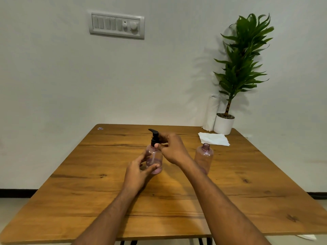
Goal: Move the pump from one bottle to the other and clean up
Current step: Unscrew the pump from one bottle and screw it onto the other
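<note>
A clear pink bottle point(155, 160) stands upright at the table's middle with a black pump point(154, 137) on its neck. My left hand point(138, 171) wraps loosely around the bottle's lower body, thumb in front. My right hand point(172, 150) pinches the pump's black collar from the right. A second pink bottle point(203, 156) with a bare threaded neck stands upright just to the right, behind my right forearm.
A folded white paper towel point(213, 138) lies at the back right of the wooden table point(88, 200). Behind it stand a paper towel roll point(211, 112) and a potted plant point(224, 123) in a white pot. A small sticker point(100, 128) marks the back left corner.
</note>
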The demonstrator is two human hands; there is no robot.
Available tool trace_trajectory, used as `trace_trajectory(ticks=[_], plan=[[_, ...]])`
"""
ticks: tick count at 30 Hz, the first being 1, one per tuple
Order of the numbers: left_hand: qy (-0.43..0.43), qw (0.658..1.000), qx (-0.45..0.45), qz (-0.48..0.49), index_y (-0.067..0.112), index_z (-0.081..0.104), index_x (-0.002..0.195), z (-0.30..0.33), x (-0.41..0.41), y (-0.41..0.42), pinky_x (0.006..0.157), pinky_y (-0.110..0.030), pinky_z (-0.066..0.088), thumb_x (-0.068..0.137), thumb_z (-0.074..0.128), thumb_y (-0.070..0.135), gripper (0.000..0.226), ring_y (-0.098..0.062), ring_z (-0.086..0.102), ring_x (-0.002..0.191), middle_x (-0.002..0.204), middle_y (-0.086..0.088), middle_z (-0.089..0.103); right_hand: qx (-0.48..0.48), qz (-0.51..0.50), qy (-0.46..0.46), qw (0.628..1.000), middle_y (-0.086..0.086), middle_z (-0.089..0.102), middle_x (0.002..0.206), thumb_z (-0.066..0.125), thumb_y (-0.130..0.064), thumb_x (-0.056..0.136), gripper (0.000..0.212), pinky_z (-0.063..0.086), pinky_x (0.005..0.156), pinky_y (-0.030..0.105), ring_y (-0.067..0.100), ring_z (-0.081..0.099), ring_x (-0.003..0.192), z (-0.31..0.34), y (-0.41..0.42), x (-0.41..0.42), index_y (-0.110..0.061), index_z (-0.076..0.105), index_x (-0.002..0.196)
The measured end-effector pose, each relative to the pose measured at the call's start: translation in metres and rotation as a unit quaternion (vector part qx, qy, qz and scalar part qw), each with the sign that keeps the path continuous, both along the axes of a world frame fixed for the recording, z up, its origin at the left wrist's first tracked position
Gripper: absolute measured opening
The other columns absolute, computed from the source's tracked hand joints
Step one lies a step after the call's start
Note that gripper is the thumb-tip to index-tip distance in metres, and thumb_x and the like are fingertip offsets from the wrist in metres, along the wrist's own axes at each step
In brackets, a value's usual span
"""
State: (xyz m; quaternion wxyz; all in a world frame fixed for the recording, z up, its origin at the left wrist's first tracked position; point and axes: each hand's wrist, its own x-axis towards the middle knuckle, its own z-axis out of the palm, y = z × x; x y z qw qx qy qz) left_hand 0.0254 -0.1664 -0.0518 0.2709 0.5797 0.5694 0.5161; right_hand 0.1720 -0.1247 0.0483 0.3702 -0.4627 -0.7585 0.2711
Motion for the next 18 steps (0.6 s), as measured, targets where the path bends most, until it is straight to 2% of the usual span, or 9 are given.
trace_trajectory(ticks=[4, 8, 11, 13, 15, 18], plan=[[-0.007, 1.000, -0.001, -0.005, 0.027, 0.042, 0.156, 0.001, -0.001, 0.000, 0.091, -0.012, 0.043, 0.085, 0.081, 0.031, 0.081, 0.003, 0.056, 0.117, 0.142, 0.006, 0.063, 0.019, -0.008, -0.006, 1.000, -0.004, 0.075, 0.122, 0.078, -0.017, 0.092, 0.032, 0.054, 0.101, 0.032, 0.008, 0.066, 0.113, 0.002, 0.000, -0.003, -0.019, 0.074, 0.124], [-0.010, 1.000, 0.000, -0.008, 0.031, 0.042, 0.155, -0.001, -0.003, 0.000, 0.100, -0.022, 0.047, 0.085, 0.082, 0.032, 0.081, -0.008, 0.059, 0.127, 0.142, 0.007, 0.063, 0.032, -0.057, 0.014, 0.998, -0.005, 0.077, 0.118, 0.085, -0.024, 0.087, 0.039, 0.057, 0.099, 0.032, 0.006, 0.069, 0.109, -0.005, 0.000, -0.010, -0.018, 0.075, 0.124], [-0.005, 1.000, 0.000, -0.002, 0.026, 0.046, 0.154, -0.002, -0.001, 0.000, 0.109, -0.033, 0.049, 0.084, 0.082, 0.031, 0.078, -0.009, 0.059, 0.129, 0.142, 0.006, 0.064, 0.048, -0.097, 0.017, 0.994, -0.008, 0.076, 0.097, 0.092, -0.041, 0.075, 0.047, 0.058, 0.077, 0.023, 0.004, 0.069, 0.088, -0.009, -0.001, -0.011, -0.021, 0.075, 0.114], [-0.006, 1.000, -0.003, 0.000, 0.024, 0.047, 0.153, -0.001, -0.001, 0.000, 0.107, -0.030, 0.048, 0.084, 0.082, 0.031, 0.078, -0.010, 0.059, 0.129, 0.143, 0.004, 0.063, 0.061, -0.119, 0.013, 0.991, -0.009, 0.068, 0.086, 0.089, -0.054, 0.074, 0.050, 0.052, 0.066, 0.023, 0.004, 0.064, 0.078, -0.012, -0.004, -0.011, -0.024, 0.069, 0.108], [-0.010, 1.000, -0.004, 0.001, 0.023, 0.047, 0.153, -0.001, 0.000, -0.001, 0.104, -0.027, 0.048, 0.085, 0.082, 0.028, 0.077, -0.010, 0.059, 0.129, 0.144, 0.005, 0.063, 0.078, -0.119, 0.010, 0.990, -0.009, 0.065, 0.091, 0.080, -0.061, 0.081, 0.052, 0.054, 0.069, 0.026, 0.004, 0.063, 0.081, -0.015, -0.007, -0.010, -0.027, 0.067, 0.118], [-0.013, 1.000, -0.004, -0.001, 0.024, 0.048, 0.153, 0.000, -0.001, -0.001, 0.104, -0.027, 0.049, 0.084, 0.082, 0.029, 0.077, -0.009, 0.058, 0.129, 0.143, 0.007, 0.062, 0.091, -0.109, -0.012, 0.990, -0.008, 0.063, 0.107, 0.072, -0.050, 0.091, 0.045, 0.060, 0.079, 0.032, 0.005, 0.064, 0.091, -0.017, -0.006, -0.010, -0.027, 0.069, 0.130]])
